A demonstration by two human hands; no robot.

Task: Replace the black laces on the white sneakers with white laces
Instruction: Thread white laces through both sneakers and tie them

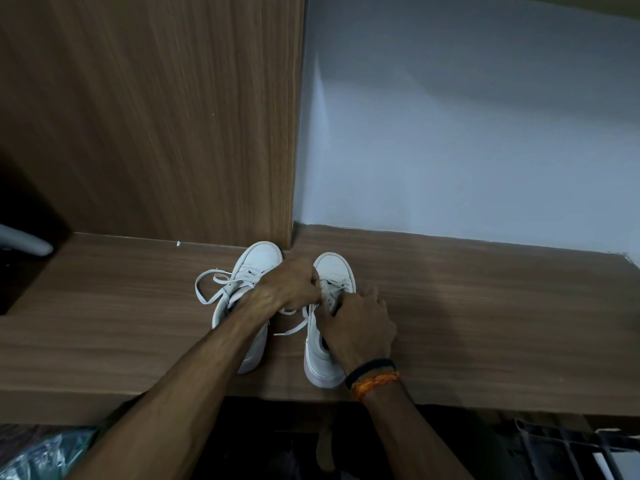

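Two sneakers (pixel 329 323) side by side on the shelf (pixel 485 306), toes at 12 o'clock. Left hand (pixel 291 284) curled, pinching a white lace (pixel 325 299) over the right-side shoe. Right hand (pixel 358 327) at 4 o'clock of it, gripping that shoe's collar.

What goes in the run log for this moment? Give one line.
stage: lacing right sneaker | left hand: pinches white lace | right hand: on right sneaker | left sneaker: white-laced, untied

Matt wood-grain tabletop (pixel 450 306); on it, smooth white sneakers (pixel 329 362) with flat cloth laces (pixel 211 285); behind them, a matt painted wall (pixel 467 133).
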